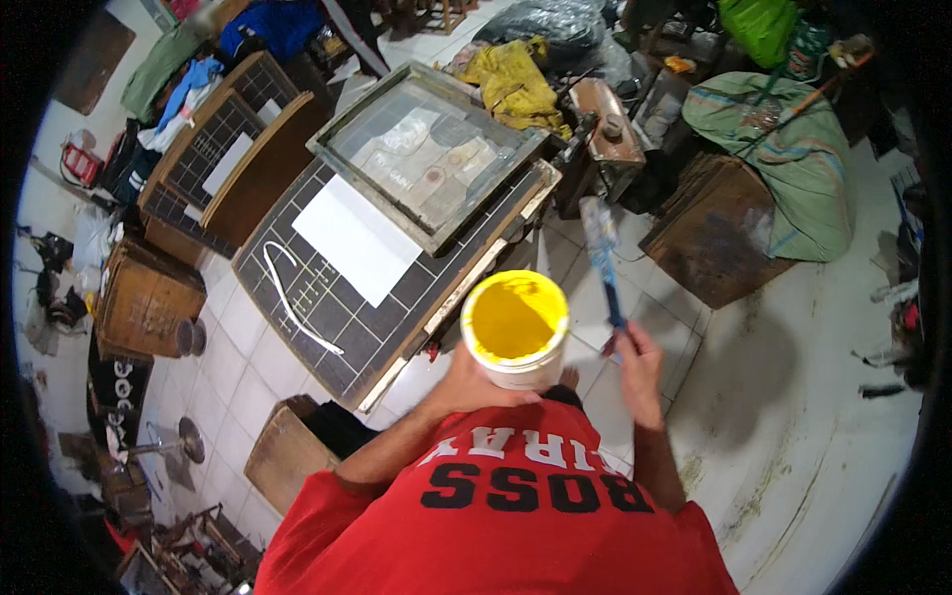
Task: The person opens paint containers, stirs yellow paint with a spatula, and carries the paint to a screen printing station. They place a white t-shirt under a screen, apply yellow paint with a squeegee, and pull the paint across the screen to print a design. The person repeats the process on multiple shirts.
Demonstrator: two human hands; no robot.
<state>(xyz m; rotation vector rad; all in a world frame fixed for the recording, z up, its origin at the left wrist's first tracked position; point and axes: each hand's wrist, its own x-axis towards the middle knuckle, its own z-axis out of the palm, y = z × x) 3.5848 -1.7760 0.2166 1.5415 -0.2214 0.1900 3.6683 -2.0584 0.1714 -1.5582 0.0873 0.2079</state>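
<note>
My left hand (464,385) is wrapped round a white tub (526,375) from its left side and below, holding it close to my red shirt. Thick yellow paint or ink (508,322) lies inside and smears the rim. To the right of the tub, my right hand (638,365) grips the dark blue handle of a spatula (602,248). Its long, stained blade points up and away from me, apart from the tub. Beyond the tub stands a dark, grid-marked table (392,322). A white sheet (357,238) and a framed screen (493,196) lie on it.
A curved white strip (282,296) rests on the table. Wooden boards (260,159) stand at the far left. A brown wooden box (714,233) and a pale green sack (808,174) are at the right. A yellow cloth (521,89) lies behind the screen.
</note>
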